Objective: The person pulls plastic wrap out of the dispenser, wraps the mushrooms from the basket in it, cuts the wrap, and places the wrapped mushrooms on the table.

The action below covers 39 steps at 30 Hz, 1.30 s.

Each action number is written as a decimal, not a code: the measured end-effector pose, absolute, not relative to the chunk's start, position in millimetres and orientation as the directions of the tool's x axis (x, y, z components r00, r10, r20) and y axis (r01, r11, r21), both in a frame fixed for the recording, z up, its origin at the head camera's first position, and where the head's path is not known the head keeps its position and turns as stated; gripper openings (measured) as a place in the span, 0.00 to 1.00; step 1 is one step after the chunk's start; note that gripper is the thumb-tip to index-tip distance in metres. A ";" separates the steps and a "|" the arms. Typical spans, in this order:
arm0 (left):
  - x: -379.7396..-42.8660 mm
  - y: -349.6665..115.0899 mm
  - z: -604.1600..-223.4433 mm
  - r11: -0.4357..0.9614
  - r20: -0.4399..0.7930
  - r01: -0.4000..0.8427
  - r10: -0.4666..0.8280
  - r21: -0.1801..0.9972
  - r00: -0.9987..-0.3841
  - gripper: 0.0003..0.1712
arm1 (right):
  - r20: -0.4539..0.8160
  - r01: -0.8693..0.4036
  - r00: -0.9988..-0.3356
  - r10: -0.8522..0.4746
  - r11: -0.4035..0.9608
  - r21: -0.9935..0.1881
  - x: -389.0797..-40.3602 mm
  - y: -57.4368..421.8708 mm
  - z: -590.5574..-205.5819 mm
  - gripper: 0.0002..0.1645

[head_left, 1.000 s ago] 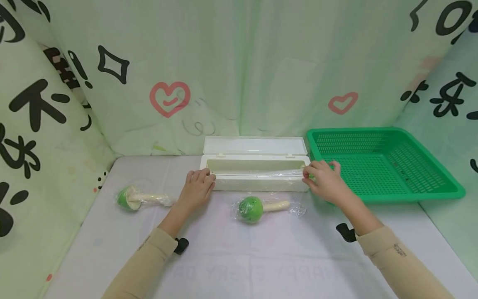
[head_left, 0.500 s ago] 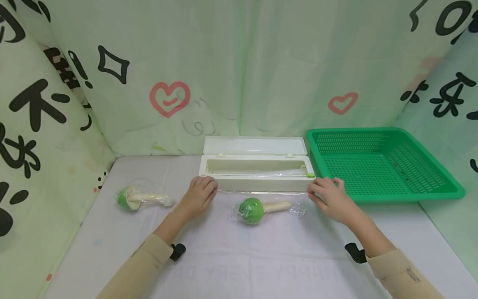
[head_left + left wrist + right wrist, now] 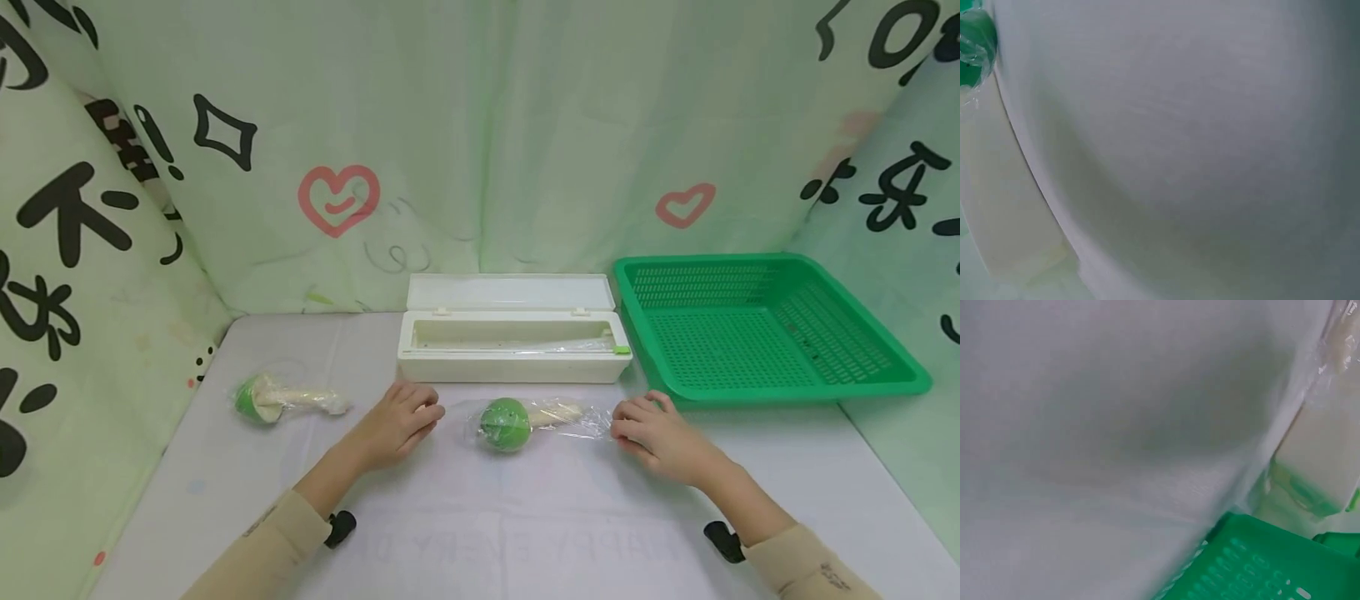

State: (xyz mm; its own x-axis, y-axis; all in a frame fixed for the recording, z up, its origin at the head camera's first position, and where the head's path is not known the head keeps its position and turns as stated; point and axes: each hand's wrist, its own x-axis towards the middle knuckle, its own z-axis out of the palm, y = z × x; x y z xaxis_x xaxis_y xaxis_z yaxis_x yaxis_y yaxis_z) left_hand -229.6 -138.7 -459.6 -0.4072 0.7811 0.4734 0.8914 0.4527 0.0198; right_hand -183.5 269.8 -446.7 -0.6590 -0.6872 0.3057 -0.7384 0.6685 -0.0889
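A thin sheet of plastic wrap (image 3: 588, 423) runs from the white dispenser box (image 3: 513, 367) toward me, hard to see except for its glints. My left hand (image 3: 397, 423) pinches its left end and my right hand (image 3: 663, 440) its right end, just in front of the box. Between the hands lies a green, round-headed object (image 3: 505, 425) with a cream stem, wrapped in clear film; the sheet's glints cross its stem. A similar wrapped object (image 3: 267, 398) rests left of my left hand. Neither wrist view shows my fingers.
The box lid (image 3: 510, 292) stands open against the pale green curtain (image 3: 570, 167). A green slotted basket (image 3: 750, 337) is at the right, close beside the box. White cloth (image 3: 480, 533) covers the table.
Both hands have moved from the front of the box toward me, drawing the plastic wrap out over the middle wrapped object. Box, basket and wrapped objects stay in place.
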 end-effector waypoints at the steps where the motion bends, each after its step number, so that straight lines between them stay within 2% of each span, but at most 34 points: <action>1: -228.7 -139.2 -460.3 0.447 0.442 0.895 0.805 -0.013 -0.396 0.11 | 0.299 -0.748 -0.647 -0.701 0.660 -0.072 -183.6 269.4 -450.2 0.11; 3: -227.4 -139.6 -462.5 0.427 0.372 0.901 0.850 -0.076 -0.372 0.05 | 0.283 -0.763 -0.628 -0.725 0.646 -0.036 -183.9 268.6 -456.9 0.10; 8: -224.8 -136.2 -470.0 0.392 0.206 0.902 0.912 -0.183 -0.355 0.07 | 0.215 -0.763 -0.629 -0.747 0.646 0.014 -186.9 265.4 -468.9 0.07; 15: -219.3 -119.1 -474.8 0.438 0.054 0.871 0.897 -0.221 -0.438 0.08 | 0.066 -0.733 -0.677 -0.733 0.680 0.021 -191.7 253.8 -469.3 0.05; 20: -219.2 -107.5 -480.8 0.477 0.019 0.847 0.874 -0.235 -0.486 0.09 | 0.009 -0.713 -0.701 -0.713 0.701 0.009 -194.1 248.4 -463.8 0.03; 23: -219.6 -104.6 -480.9 0.484 0.058 0.839 0.872 -0.250 -0.486 0.07 | 0.037 -0.698 -0.715 -0.698 0.716 -0.003 -195.9 245.7 -458.6 0.05; 25: -220.0 -105.1 -479.6 0.480 0.099 0.836 0.876 -0.267 -0.471 0.07 | 0.108 -0.691 -0.719 -0.686 0.723 -0.010 -198.3 242.2 -454.8 0.06; 29: -222.8 -107.0 -475.9 0.441 0.240 0.844 0.894 -0.307 -0.380 0.10 | 0.263 -0.681 -0.710 -0.653 0.732 -0.022 -205.2 231.9 -448.2 0.05; 31: -224.2 -107.2 -473.9 0.432 0.331 0.848 0.884 -0.307 -0.331 0.12 | 0.286 -0.680 -0.705 -0.648 0.733 -0.017 -208.3 225.5 -447.2 0.10; 33: -226.0 -105.9 -473.0 0.461 0.410 0.837 0.852 -0.293 -0.326 0.12 | 0.274 -0.680 -0.704 -0.655 0.733 0.005 -211.1 218.9 -447.6 0.15; 35: -227.2 -103.4 -473.1 0.529 0.445 0.812 0.806 -0.246 -0.390 0.12 | 0.256 -0.679 -0.705 -0.661 0.734 0.027 -213.9 212.2 -449.2 0.20; 37: -227.4 -100.6 -474.0 0.612 0.420 0.770 0.756 -0.181 -0.502 0.13 | 0.238 -0.670 -0.713 -0.659 0.741 0.043 -216.8 206.6 -452.0 0.22; 39: -226.9 -97.3 -475.9 0.683 0.344 0.722 0.707 -0.109 -0.618 0.17 | 0.228 -0.665 -0.718 -0.658 0.745 0.052 -219.5 201.8 -454.9 0.23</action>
